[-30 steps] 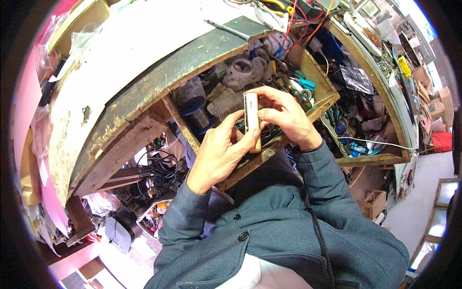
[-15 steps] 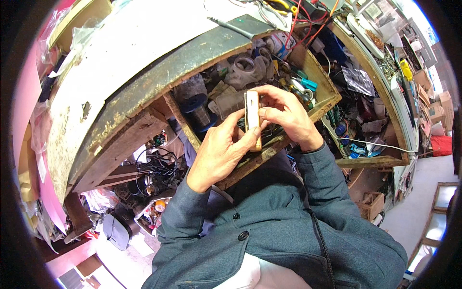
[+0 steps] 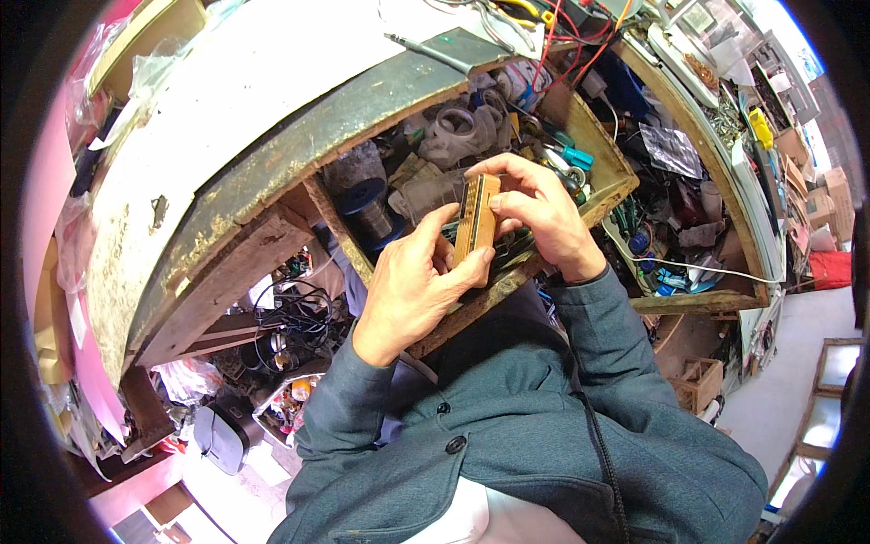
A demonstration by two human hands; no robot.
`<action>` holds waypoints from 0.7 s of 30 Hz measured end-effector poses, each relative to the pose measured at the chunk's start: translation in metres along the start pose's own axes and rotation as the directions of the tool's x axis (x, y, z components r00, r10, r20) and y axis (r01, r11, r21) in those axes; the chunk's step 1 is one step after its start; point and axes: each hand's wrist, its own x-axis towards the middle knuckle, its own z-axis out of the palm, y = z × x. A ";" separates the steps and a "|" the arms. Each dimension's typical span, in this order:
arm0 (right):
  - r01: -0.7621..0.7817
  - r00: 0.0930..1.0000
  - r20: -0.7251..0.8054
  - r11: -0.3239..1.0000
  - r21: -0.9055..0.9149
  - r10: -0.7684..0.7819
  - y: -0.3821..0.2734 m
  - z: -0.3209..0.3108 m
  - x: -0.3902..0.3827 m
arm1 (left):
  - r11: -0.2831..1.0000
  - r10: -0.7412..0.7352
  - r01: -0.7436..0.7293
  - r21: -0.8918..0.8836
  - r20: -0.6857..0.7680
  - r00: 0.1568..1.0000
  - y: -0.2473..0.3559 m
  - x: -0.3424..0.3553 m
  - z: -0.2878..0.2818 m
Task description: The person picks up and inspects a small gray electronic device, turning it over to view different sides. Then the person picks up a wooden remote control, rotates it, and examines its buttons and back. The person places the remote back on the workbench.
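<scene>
A small, slim, gold-coloured box-like device (image 3: 476,218) with a dark strip along one side is held between both my hands, above the open drawer. Its exact kind I cannot make out. My left hand (image 3: 412,281) grips the lower end, thumb on the near edge and fingers behind. My right hand (image 3: 544,218) holds the upper end, with the index finger over the top and the thumb against its side. Below lies the wooden drawer (image 3: 603,195), holding a wire spool (image 3: 367,213), a roll of tape (image 3: 456,122) and a teal-handled tool (image 3: 576,158).
On the white-covered bench (image 3: 299,63) rest a pen-like tool (image 3: 426,52), yellow-handled pliers (image 3: 521,11) and red cables (image 3: 553,54). Another cluttered drawer (image 3: 698,304) stands open at the right. Black cables (image 3: 294,308) hang in a lower space at the left.
The device has turned in my hands: its bright pale face has given way to a gold face and dark strip. My hands stay nearly in place.
</scene>
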 end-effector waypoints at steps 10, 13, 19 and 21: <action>0.016 1.000 0.002 0.999 0.043 -0.016 0.003 -0.003 0.000 | 0.997 0.033 -0.029 0.075 -0.058 0.998 0.004 -0.001 -0.001; 0.037 0.999 0.018 0.998 0.050 -0.038 0.004 -0.005 -0.001 | 0.997 0.053 -0.049 0.064 -0.062 0.997 0.001 -0.001 0.000; 0.040 0.998 -0.056 0.987 0.157 -0.032 0.005 -0.003 -0.002 | 0.988 0.153 -0.152 0.038 -0.040 0.987 -0.003 0.000 -0.001; 0.047 0.996 -0.084 0.982 0.184 -0.032 0.004 -0.001 -0.002 | 0.989 0.148 -0.149 -0.016 -0.036 0.988 -0.001 0.000 -0.001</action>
